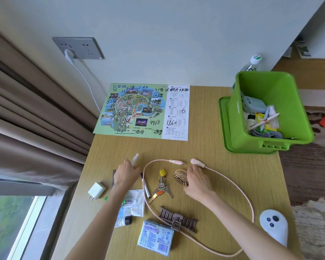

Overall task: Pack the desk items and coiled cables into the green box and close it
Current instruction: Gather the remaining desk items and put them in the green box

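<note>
The open green box (240,117) stands on its lid at the desk's back right, holding a grey coiled cable (266,135), a pen, packets and a pale blue case. My left hand (127,172) grips a small white bottle (135,158). My right hand (197,180) lies over a wooden hairbrush (179,176), its fingertips touching one plug of the pink cable (233,182), which loops uncoiled across the desk. Keys (160,188) lie between my hands.
A white charger (96,190), wipes pack (134,202), small tube (123,221), brown hair claw (178,219), blue tissue pack (155,237) and white ghost-shaped device (274,225) lie near me. A map sheet (141,111) lies at the back. Curtains hang left.
</note>
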